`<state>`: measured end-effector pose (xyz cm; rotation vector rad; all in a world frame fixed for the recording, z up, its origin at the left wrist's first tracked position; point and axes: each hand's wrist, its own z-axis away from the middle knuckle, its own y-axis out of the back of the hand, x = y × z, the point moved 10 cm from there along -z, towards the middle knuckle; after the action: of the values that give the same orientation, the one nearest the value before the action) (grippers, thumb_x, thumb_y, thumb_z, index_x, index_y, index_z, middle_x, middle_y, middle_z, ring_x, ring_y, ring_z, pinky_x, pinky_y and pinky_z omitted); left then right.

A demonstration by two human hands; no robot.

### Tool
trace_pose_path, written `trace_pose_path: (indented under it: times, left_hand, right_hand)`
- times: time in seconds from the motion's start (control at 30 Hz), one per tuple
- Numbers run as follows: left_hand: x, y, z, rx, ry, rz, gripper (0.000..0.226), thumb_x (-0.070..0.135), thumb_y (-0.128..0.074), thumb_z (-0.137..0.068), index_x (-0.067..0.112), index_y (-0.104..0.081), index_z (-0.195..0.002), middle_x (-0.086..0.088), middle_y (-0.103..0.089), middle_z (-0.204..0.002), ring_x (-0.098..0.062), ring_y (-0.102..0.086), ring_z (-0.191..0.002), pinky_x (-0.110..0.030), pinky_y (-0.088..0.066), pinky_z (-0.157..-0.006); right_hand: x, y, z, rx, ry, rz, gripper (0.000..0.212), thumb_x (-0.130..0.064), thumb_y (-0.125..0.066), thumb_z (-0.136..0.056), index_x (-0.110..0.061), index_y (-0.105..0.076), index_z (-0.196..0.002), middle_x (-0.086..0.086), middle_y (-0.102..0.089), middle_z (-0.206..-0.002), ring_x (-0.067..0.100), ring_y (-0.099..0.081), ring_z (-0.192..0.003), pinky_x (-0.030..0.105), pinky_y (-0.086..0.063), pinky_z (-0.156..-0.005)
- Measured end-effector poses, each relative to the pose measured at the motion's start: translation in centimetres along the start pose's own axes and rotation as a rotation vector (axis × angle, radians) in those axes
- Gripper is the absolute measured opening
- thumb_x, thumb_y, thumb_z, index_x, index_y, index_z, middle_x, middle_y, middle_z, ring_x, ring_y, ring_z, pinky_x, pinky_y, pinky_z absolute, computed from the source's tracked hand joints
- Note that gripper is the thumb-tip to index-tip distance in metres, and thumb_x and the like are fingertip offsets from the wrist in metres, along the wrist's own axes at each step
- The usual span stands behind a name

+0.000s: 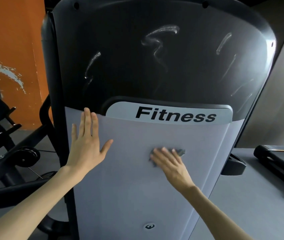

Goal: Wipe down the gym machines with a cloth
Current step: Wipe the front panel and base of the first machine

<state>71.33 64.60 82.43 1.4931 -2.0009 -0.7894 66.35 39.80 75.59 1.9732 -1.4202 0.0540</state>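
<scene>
Two hands on machine shroud point(155, 187): left hand point(85, 146) flat, fingers straight; right hand point(168, 163) pressing grey cloth point(181, 152) mid-panel, fingers straight. Risk: cloth, unpinched, likely slips; smears point(160, 38) above missed.

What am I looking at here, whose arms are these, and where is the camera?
There is no robot here. A person wears a camera on their head, so the single picture looks forward and down along their own two arms. In front of them stands the upright cover of a gym machine, pale grey below and dark above, with a label reading Fitness. The left hand lies flat and open on the pale part and holds nothing. The right hand presses a small dark cloth against the cover with straight fingers; only the cloth's edges show. Whitish smears mark the dark upper part. Other black gym equipment stands at the left, before an orange wall.
</scene>
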Motion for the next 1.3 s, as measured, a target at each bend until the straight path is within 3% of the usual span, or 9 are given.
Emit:
trace_pose_path:
  times: [0.1,0.17,0.27,0.37,0.6,0.83,1.07,1.17,1.3]
  left_hand:
    - [0.0,-0.1,0.0,0.006,0.005,-0.001,0.091,0.057,-0.043,-0.096,-0.005,-0.009,-0.153,-0.023,0.001,-0.161,-0.038,-0.007,-0.149,-0.060,-0.025,-0.114]
    - [-0.1,-0.3,-0.1,0.004,0.026,0.005,0.092,0.060,-0.040,-0.096,-0.005,-0.006,-0.153,-0.022,0.004,-0.162,-0.036,-0.004,-0.150,-0.059,-0.024,-0.115]
    - [0.0,-0.4,0.0,0.014,0.037,0.008,0.095,0.065,-0.028,-0.094,-0.004,-0.002,-0.154,-0.022,0.007,-0.162,-0.035,-0.002,-0.150,-0.055,-0.020,-0.117]
    - [0.1,-0.5,0.0,0.022,0.038,0.023,0.096,0.066,-0.025,-0.092,-0.003,0.001,-0.153,-0.022,0.009,-0.161,-0.035,-0.002,-0.150,-0.053,-0.020,-0.117]
    - [0.0,-0.3,0.1,0.016,0.016,0.032,0.094,0.064,-0.024,-0.091,-0.004,-0.004,-0.154,-0.022,0.005,-0.162,-0.035,-0.005,-0.150,-0.055,-0.022,-0.116]
    - [-0.3,-0.3,0.1,0.026,0.025,0.069,0.088,0.057,-0.038,-0.098,-0.001,-0.003,-0.155,-0.017,0.008,-0.162,-0.032,-0.001,-0.150,-0.052,-0.018,-0.118]
    - [-0.6,0.2,0.1,-0.019,-0.004,0.095,0.086,0.053,-0.043,-0.095,0.000,-0.012,-0.154,-0.018,0.001,-0.163,-0.034,-0.010,-0.149,-0.054,-0.021,-0.116]
    - [-0.9,0.4,0.0,-0.034,-0.024,0.126,0.087,0.052,-0.044,-0.092,0.005,-0.006,-0.156,-0.012,0.006,-0.163,-0.028,-0.005,-0.150,-0.050,-0.014,-0.118]
    - [-1.6,0.1,0.1,-0.064,-0.020,0.220,0.082,0.043,-0.046,-0.097,0.016,0.005,-0.155,-0.001,0.017,-0.163,-0.015,0.010,-0.150,-0.041,-0.002,-0.121]
  right_hand:
    - [1.3,1.6,-0.7,-0.039,0.084,-0.029,0.048,0.001,-0.028,-0.101,-0.019,-0.040,-0.143,-0.003,-0.041,-0.146,0.017,-0.034,-0.138,0.040,-0.020,-0.120]
    - [6.4,3.5,-2.3,0.102,-0.335,-0.200,0.052,0.019,-0.041,-0.085,-0.011,-0.053,-0.126,0.005,-0.049,-0.131,0.021,-0.044,-0.117,0.051,-0.033,-0.110]
    - [12.7,6.0,0.6,0.587,-1.036,-0.403,0.050,0.005,-0.041,-0.099,-0.006,-0.035,-0.147,0.012,-0.034,-0.154,0.023,-0.028,-0.144,0.037,-0.023,-0.120]
    - [12.3,5.3,1.6,0.818,-1.320,-0.478,0.053,-0.002,-0.039,-0.102,-0.010,-0.025,-0.152,0.009,-0.024,-0.160,0.021,-0.016,-0.149,0.026,-0.018,-0.120]
    - [2.4,2.1,-3.4,0.148,-0.213,-0.143,0.070,0.019,-0.046,-0.085,-0.017,-0.036,-0.145,0.001,-0.034,-0.153,0.019,-0.022,-0.147,0.046,-0.019,-0.120]
    - [9.9,4.5,0.0,0.623,-0.997,-0.362,0.051,0.002,-0.036,-0.101,-0.008,-0.028,-0.150,0.009,-0.026,-0.158,0.025,-0.015,-0.150,0.051,-0.020,-0.120]
    - [-5.1,-1.9,-0.3,-0.053,0.181,-0.079,0.046,-0.003,-0.029,-0.103,-0.017,-0.042,-0.144,-0.004,-0.035,-0.155,0.016,-0.023,-0.147,0.037,-0.022,-0.119]
    - [-4.2,0.7,-5.1,0.048,0.215,0.002,0.048,-0.003,-0.039,-0.101,-0.019,-0.042,-0.146,-0.002,-0.035,-0.154,0.017,-0.029,-0.145,0.036,-0.024,-0.119]
    - [-0.7,5.3,-12.6,0.322,-0.138,0.004,0.056,0.009,-0.052,-0.091,-0.014,-0.048,-0.142,0.004,-0.045,-0.148,0.023,-0.038,-0.140,0.043,-0.030,-0.116]
